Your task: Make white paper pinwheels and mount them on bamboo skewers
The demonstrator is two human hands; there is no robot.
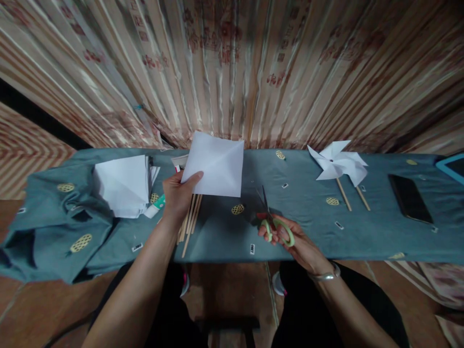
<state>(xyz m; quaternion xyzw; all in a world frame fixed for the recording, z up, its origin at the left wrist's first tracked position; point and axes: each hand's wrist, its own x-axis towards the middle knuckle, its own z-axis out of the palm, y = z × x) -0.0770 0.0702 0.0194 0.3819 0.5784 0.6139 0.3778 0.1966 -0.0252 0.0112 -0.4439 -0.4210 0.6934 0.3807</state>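
Observation:
My left hand (181, 193) grips a white square sheet of paper (217, 166) by its left side, thumb on top. Faint diagonal creases cross near the sheet's middle. In my right hand (286, 237) is a pair of scissors (268, 212) with pale green handles, blades partly apart and pointing away from me, to the right of the paper and not touching it. Several thin wooden sticks (190, 224) lie under and beside my left hand. A green and white glue tube (155, 207) rests just left of my left wrist.
A stack of white paper squares (123, 186) sits on the left of the cloth-covered table (224, 241). White paper pinwheels (337, 162) on sticks lie at the right, near a dark phone (409, 198). A blue-edged object (451, 166) is at the far right. A curtain (232, 72) hangs behind.

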